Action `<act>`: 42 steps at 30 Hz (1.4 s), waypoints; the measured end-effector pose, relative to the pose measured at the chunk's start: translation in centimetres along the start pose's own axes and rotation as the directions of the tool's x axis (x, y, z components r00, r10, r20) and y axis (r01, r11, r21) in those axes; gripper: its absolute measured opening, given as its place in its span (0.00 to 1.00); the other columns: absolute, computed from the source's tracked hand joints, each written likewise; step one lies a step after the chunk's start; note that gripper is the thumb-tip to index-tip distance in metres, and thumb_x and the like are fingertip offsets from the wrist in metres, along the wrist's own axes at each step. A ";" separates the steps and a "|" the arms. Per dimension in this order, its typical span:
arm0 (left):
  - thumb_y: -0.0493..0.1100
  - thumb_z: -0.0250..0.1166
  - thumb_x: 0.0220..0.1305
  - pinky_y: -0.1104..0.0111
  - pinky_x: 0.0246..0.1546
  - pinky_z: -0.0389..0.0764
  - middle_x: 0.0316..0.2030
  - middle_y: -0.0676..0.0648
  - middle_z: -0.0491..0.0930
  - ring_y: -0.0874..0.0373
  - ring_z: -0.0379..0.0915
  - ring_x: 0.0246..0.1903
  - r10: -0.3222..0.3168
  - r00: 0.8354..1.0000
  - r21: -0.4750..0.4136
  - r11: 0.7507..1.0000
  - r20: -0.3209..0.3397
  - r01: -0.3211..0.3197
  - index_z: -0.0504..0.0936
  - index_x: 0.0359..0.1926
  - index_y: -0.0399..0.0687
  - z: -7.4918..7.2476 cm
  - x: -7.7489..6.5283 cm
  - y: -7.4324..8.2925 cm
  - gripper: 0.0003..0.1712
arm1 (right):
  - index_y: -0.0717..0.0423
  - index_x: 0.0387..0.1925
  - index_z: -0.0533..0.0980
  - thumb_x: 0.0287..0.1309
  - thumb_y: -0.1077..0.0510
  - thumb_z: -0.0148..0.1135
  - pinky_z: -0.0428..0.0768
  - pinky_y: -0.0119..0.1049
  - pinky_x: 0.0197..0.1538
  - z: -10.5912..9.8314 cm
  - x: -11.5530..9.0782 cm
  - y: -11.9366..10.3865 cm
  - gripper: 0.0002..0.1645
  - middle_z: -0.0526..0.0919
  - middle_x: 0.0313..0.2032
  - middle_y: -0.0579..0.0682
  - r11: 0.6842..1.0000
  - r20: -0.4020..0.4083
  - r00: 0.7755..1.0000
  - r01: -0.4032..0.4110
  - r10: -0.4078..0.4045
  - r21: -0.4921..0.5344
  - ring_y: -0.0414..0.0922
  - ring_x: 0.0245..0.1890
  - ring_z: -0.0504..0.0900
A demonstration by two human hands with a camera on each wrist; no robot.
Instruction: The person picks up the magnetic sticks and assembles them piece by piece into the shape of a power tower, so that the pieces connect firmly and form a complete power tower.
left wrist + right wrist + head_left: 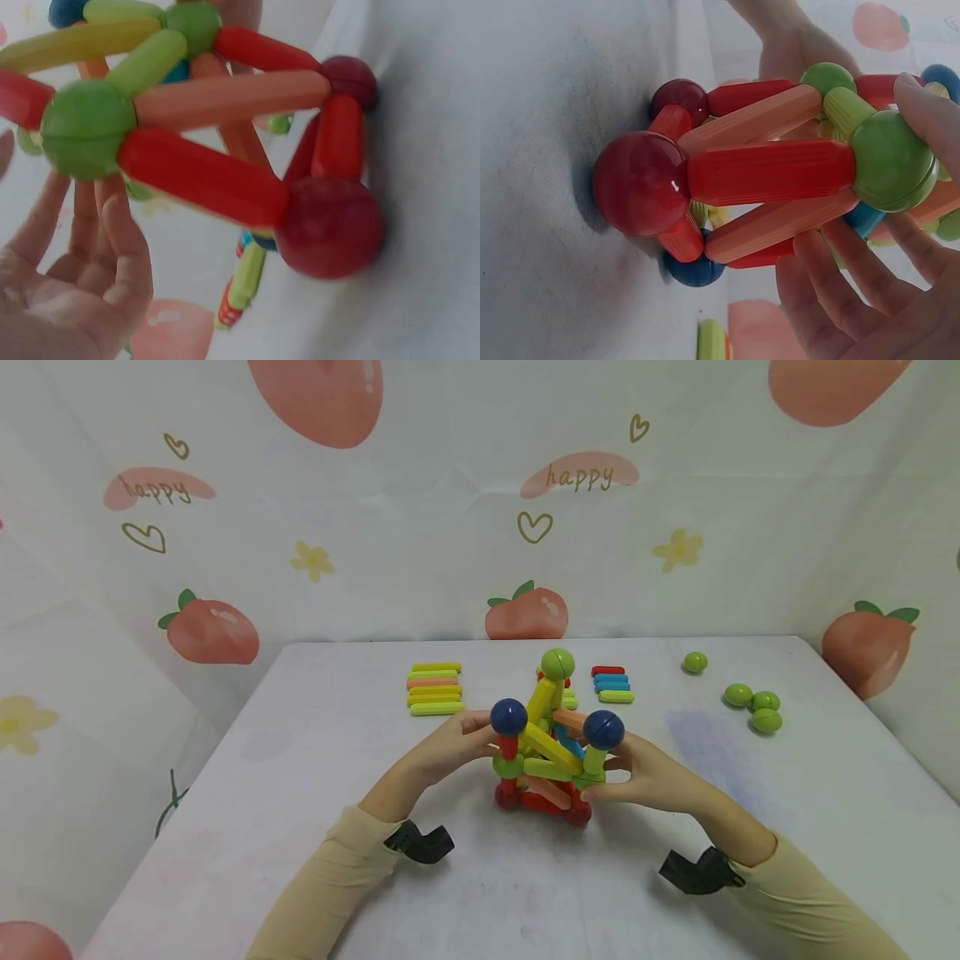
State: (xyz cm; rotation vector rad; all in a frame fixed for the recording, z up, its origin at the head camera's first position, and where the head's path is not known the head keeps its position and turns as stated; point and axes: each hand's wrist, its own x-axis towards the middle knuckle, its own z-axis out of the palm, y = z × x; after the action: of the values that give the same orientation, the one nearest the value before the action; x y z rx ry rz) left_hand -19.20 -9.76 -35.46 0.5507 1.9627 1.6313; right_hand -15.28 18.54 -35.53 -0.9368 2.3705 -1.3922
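A magnetic stick-and-ball structure stands on the table, built of red, yellow, green, blue and orange rods. Dark red balls form its near base, blue balls top the two near posts, and a green ball marks its peak. My left hand holds its left side, fingers behind a green ball and thumb near the red rod above it. On the other side my right hand grips the right post, thumb against a green ball and fingers along the rods behind.
Loose yellow, green and orange rods lie in a row at the back left. Red, blue and green rods lie behind the structure to the right. Several green balls sit at the back right. A fruit-patterned cloth hangs behind the table.
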 end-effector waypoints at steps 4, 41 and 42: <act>0.61 0.62 0.58 0.62 0.56 0.76 0.57 0.40 0.73 0.61 0.75 0.50 0.063 0.995 -0.030 0.998 0.073 -0.061 0.68 0.62 0.39 -0.6 -0.6 -0.9 0.40 | 0.49 0.70 0.55 0.51 0.58 0.68 0.79 0.35 0.49 0.0 0.1 0.0 0.47 0.64 0.66 0.58 1.000 0.001 1.000 0.002 -0.002 -0.003 0.57 0.58 0.70; 0.35 0.64 0.57 0.74 0.46 0.80 0.39 0.61 0.81 0.67 0.79 0.41 0.115 0.993 -0.037 0.992 -0.039 -0.117 0.65 0.57 0.21 -4.0 -3.3 -2.0 0.30 | 0.67 0.53 0.71 0.59 0.59 0.57 0.74 0.53 0.56 -7.2 4.6 8.2 0.22 0.72 0.52 0.67 0.816 -0.272 0.863 -0.497 0.426 -0.297 0.59 0.51 0.70; 0.35 0.64 0.57 0.74 0.46 0.80 0.39 0.61 0.81 0.67 0.79 0.40 0.111 0.993 -0.033 0.993 -0.041 -0.113 0.66 0.56 0.21 -4.0 -3.4 -2.0 0.30 | 0.67 0.51 0.71 0.59 0.59 0.58 0.75 0.51 0.53 -7.1 4.6 8.2 0.21 0.73 0.50 0.67 0.811 -0.272 0.864 -0.495 0.423 -0.311 0.58 0.48 0.71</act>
State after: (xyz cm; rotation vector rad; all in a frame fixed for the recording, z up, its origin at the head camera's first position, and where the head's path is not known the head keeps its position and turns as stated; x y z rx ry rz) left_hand -19.06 -15.27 -36.39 0.6300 1.9578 1.7539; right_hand -25.63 23.34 -38.27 -0.2491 2.8139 -0.8911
